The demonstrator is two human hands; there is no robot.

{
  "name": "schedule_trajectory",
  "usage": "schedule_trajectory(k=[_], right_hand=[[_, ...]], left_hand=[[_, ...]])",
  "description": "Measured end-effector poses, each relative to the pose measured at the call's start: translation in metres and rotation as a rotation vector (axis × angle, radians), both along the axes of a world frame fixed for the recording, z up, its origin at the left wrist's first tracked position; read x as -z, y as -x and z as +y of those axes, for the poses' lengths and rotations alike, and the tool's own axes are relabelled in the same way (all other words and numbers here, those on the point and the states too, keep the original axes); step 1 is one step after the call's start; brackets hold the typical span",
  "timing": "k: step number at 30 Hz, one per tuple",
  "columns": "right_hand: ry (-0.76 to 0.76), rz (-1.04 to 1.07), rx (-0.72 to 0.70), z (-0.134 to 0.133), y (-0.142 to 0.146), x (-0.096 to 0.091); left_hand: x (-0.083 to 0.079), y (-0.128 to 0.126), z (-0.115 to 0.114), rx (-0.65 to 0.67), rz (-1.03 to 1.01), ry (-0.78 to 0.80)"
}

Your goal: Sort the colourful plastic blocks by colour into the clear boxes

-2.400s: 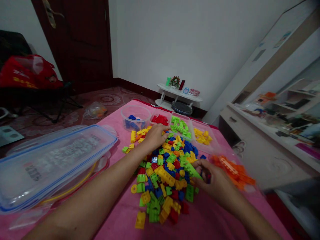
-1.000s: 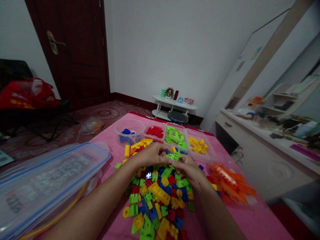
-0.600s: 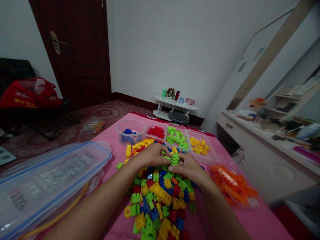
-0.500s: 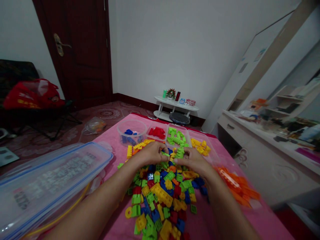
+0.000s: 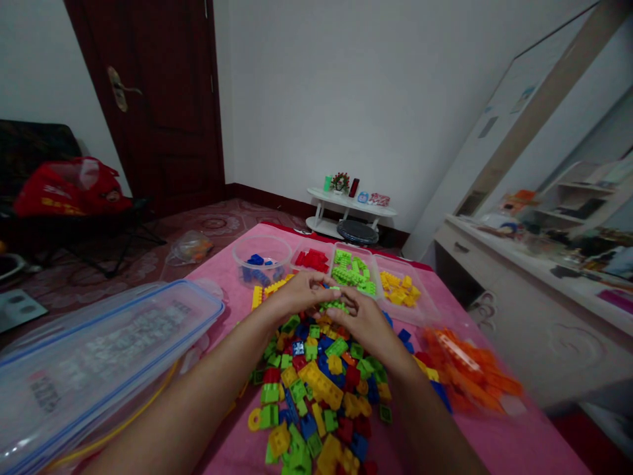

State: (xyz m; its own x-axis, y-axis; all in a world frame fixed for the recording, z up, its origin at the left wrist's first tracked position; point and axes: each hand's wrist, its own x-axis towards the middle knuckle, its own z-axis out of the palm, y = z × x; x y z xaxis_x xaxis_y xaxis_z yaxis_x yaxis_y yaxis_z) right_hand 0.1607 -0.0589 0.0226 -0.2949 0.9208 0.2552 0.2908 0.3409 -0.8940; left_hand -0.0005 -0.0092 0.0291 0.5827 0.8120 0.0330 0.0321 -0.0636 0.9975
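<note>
Above the far part of a mixed pile of toy building bricks (image 5: 321, 386), my two hands meet. My left hand (image 5: 305, 294) is closed, fingers bent around green building bricks (image 5: 336, 305). From the other side my right hand (image 5: 364, 319) is closed on the same green bricks, its thumb pointing left. Fingers cover much of these bricks, so how they are joined is hard to tell. Just beyond the hands stands a clear box of green bricks (image 5: 352, 267).
Beyond the pile are a round tub (image 5: 237, 254) with blue bricks, red bricks (image 5: 312, 259) in a box, and yellow bricks (image 5: 401, 289) in another. Orange pieces (image 5: 469, 369) lie at the right. A large clear lid with blue edging (image 5: 198, 290) is at the left.
My right hand has moved left, bringing its green brick against the one in my left hand. My hands were apart before and now touch or nearly touch.
</note>
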Motion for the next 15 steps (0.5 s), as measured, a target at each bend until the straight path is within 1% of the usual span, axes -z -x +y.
schedule_trajectory(k=[2, 4, 7, 9, 11, 13, 14, 15], right_hand=[[0.009, -0.052, 0.054, 0.000, -0.001, 0.001], [0.062, -0.122, 0.121, 0.003, -0.006, 0.002], [0.154, -0.221, 0.278, 0.017, -0.022, 0.000], [0.145, -0.266, 0.388, 0.032, -0.035, -0.005], [0.031, -0.275, 0.511, 0.046, -0.050, -0.012], [-0.142, -0.279, 0.637, 0.055, -0.060, -0.017], [-0.216, -0.290, 0.678, 0.056, -0.063, -0.019], [-0.264, -0.310, 0.689, 0.055, -0.064, -0.019]], left_hand=[[0.002, 0.000, 0.001, 0.019, 0.025, -0.035], [0.005, 0.002, 0.003, -0.003, 0.094, -0.107], [0.006, 0.006, 0.006, -0.121, 0.239, -0.268], [0.006, 0.009, 0.008, -0.180, 0.324, -0.368], [0.007, 0.009, 0.009, -0.204, 0.390, -0.435], [0.011, 0.007, 0.011, -0.202, 0.437, -0.476], [0.014, 0.006, 0.012, -0.192, 0.455, -0.490], [0.017, 0.005, 0.012, -0.180, 0.473, -0.505]])
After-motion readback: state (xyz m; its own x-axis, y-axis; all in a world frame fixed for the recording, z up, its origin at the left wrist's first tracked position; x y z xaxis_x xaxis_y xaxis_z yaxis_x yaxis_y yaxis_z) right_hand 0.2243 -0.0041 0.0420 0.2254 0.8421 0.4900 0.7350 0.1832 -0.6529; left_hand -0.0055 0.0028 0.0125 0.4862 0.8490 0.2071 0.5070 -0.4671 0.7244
